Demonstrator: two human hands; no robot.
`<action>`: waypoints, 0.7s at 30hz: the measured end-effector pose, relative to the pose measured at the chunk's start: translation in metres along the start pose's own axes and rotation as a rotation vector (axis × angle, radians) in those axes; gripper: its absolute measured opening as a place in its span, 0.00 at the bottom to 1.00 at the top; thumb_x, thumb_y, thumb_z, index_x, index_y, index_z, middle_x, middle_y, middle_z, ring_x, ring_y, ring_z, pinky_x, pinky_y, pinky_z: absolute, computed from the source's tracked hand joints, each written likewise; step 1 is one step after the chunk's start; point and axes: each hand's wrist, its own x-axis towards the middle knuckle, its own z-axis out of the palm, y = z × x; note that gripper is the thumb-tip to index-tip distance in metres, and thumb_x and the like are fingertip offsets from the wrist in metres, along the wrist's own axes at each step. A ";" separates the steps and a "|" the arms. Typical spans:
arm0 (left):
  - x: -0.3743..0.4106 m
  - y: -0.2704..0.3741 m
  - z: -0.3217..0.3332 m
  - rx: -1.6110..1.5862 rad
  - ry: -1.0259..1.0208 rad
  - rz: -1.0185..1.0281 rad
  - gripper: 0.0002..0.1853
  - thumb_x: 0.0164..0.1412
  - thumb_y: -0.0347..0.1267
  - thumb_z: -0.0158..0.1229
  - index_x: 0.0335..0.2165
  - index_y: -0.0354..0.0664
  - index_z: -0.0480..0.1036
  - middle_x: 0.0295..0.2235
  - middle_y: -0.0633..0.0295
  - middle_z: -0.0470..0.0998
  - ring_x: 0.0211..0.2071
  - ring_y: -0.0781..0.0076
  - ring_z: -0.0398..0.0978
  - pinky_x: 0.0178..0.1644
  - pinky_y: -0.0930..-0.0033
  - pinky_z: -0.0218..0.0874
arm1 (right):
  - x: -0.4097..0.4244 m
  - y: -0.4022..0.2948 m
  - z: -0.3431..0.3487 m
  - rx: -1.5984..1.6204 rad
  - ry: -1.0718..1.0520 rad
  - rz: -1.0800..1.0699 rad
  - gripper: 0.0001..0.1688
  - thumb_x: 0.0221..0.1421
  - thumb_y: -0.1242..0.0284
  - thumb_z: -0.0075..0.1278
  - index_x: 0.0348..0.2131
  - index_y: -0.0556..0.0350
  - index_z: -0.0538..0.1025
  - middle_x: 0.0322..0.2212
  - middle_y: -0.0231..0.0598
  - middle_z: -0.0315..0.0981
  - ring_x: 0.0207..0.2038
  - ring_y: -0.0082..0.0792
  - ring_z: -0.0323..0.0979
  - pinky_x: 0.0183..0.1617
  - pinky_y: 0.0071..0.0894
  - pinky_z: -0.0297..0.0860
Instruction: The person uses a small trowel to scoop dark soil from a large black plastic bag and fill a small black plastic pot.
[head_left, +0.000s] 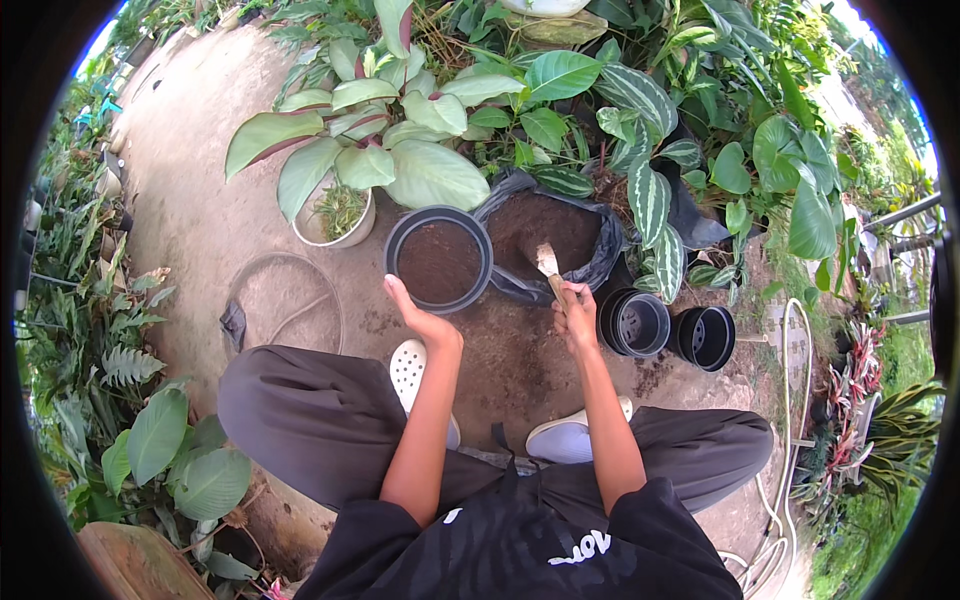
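My right hand (577, 318) grips the wooden handle of a small hand trowel (548, 262). Its blade points into a black plastic bag (612, 244) of dark soil (546, 225). At the near left side of a round dark plastic pot (390, 259), my left hand (422, 315) rests with extended fingers against or very near the wall; contact cannot be told exactly. Brown soil (439, 259) fills much of that pot, which stands just left of the bag.
Stacked black pots (634, 322) and another black pot (705, 337) stand at the right. A white pot (360, 238) holds a plant at the back left. A wire ring (341, 300) lies on the ground. A pale hose (787, 420) runs along the right; leafy plants hang over the bag.
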 end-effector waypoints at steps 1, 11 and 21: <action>-0.005 -0.001 0.004 -0.011 -0.009 -0.020 0.39 0.73 0.51 0.43 0.69 0.36 0.49 0.70 0.55 0.50 0.70 0.65 0.49 0.73 0.62 0.40 | -0.003 -0.001 0.000 0.000 0.014 -0.031 0.11 0.68 0.65 0.52 0.44 0.43 0.66 0.21 0.32 0.66 0.12 0.13 0.50 0.14 0.18 0.45; -0.037 -0.006 0.025 0.134 -0.211 -0.022 0.22 0.76 0.47 0.39 0.52 0.40 0.65 0.51 0.59 0.69 0.54 0.70 0.66 0.62 0.65 0.54 | -0.044 -0.078 0.016 -0.016 -0.020 -0.279 0.07 0.69 0.67 0.52 0.42 0.45 0.69 0.19 0.24 0.63 0.13 0.10 0.50 0.15 0.15 0.45; -0.022 -0.040 0.001 0.249 -0.300 -0.183 0.37 0.74 0.54 0.43 0.66 0.37 0.59 0.63 0.58 0.67 0.63 0.66 0.65 0.68 0.63 0.52 | -0.091 -0.136 0.018 -0.313 -0.219 -0.603 0.07 0.65 0.75 0.53 0.37 0.54 0.68 0.22 0.28 0.74 0.22 0.08 0.59 0.22 0.16 0.55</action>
